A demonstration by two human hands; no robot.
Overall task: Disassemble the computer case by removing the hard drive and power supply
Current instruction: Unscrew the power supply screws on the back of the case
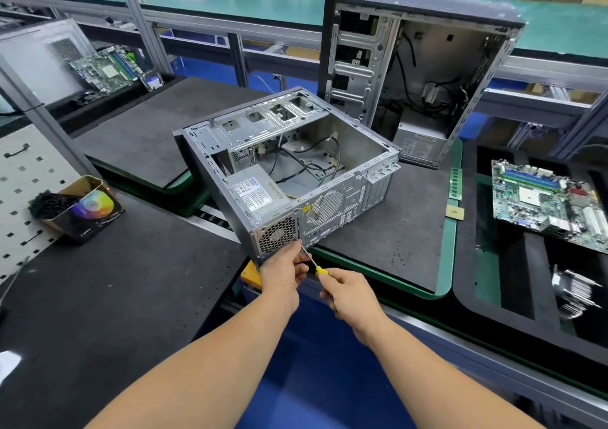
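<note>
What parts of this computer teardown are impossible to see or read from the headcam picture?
- Screw under the screwdriver tip: hidden by the left hand, head view.
- Power supply label text: too small to read.
- Hard drive: cannot be made out inside the computer case.
- Metal part at right: motion-blurred.
- Right hand fingers: curled under, hiding the handle's end.

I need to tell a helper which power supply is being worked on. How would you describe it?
Find the open computer case lying on its side, centre of the bench. The power supply sits in its near corner, by the hands. Unlike the second case's unit, it carries a white label facing up.
</note>
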